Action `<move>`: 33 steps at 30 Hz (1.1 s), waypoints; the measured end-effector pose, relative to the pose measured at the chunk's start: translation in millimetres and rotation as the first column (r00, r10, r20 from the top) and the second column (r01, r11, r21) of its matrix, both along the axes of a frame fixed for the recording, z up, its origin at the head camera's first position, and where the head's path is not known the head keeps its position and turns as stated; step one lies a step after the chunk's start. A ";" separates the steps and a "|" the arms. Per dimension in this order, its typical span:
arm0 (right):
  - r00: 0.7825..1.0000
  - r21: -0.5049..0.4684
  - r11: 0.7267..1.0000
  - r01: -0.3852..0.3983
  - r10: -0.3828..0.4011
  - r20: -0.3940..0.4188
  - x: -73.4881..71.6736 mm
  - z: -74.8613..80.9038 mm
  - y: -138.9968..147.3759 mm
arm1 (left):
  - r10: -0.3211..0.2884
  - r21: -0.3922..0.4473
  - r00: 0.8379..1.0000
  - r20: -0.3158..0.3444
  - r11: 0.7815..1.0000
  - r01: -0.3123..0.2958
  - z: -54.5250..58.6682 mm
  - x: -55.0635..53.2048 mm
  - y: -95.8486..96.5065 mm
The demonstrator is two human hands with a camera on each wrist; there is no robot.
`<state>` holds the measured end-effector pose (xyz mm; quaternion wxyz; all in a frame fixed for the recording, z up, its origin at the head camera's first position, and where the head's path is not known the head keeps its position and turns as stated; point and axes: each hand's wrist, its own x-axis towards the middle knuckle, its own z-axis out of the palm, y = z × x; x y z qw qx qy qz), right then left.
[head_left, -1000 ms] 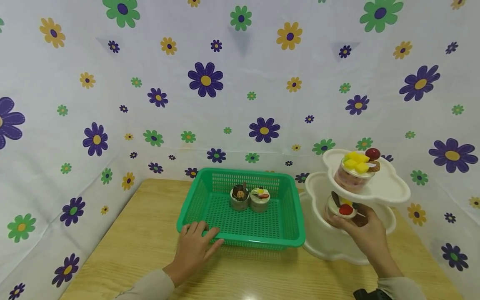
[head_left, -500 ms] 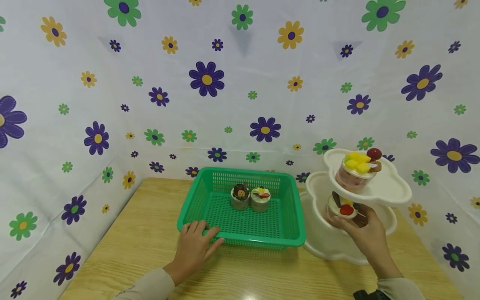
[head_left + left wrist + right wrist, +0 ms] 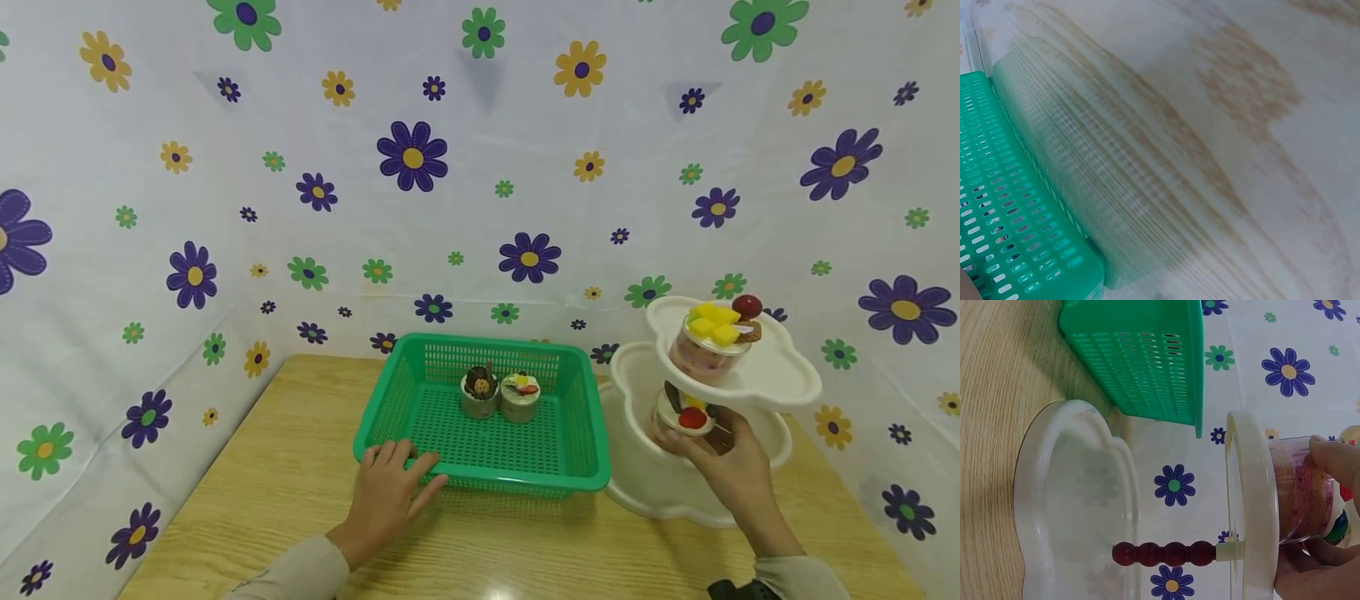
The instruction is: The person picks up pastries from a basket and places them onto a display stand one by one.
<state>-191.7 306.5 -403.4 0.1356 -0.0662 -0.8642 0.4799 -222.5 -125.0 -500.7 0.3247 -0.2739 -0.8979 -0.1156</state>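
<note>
My right hand (image 3: 738, 471) grips a dessert cup (image 3: 684, 417) topped with a strawberry. In the right wrist view this cup (image 3: 1302, 487) has its base against the middle tier (image 3: 1254, 506) of a white tiered stand, with thumb and fingers around its side. On the stand's top tier (image 3: 780, 367) sits another dessert cup (image 3: 708, 346) with yellow fruit cubes and a cherry. My left hand (image 3: 386, 500) rests on the near rim of a green basket (image 3: 517, 479). Inside it, a chocolate-topped cup (image 3: 480, 396) and a cream-topped cup (image 3: 520, 400) stand side by side.
The stand's bottom tier (image 3: 667, 500) reaches close to the basket's right side. A dark red beaded post (image 3: 1166, 554) joins the tiers. Everything stands on a wooden table (image 3: 247, 467), with a flowered cloth (image 3: 480, 208) behind and at both sides.
</note>
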 end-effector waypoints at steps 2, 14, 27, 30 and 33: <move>1.000 0.001 1.000 -0.002 0.002 -0.001 1.1 0.2 0.3 | -0.001 0.002 1.000 0.002 1.000 0.001 0.4 0.3 0.1; 0.921 -0.020 0.988 0.155 -0.152 -0.359 29.3 -4.1 -23.8 | -0.001 0.001 1.000 0.003 1.000 0.001 0.8 -0.4 -0.5; 0.846 0.051 0.997 -0.064 0.082 -0.526 25.0 5.0 -86.0 | 0.000 -0.004 1.000 0.018 1.000 0.000 2.3 0.3 -0.6; 0.868 0.034 0.993 -0.114 0.116 -0.483 15.8 14.6 -102.8 | 0.004 -0.012 1.000 0.015 1.000 -0.004 2.3 0.1 -0.8; 0.869 0.029 0.982 -0.188 0.180 -0.460 2.0 22.9 -117.0 | 0.008 -0.015 1.000 0.013 1.000 -0.008 2.0 0.1 -1.4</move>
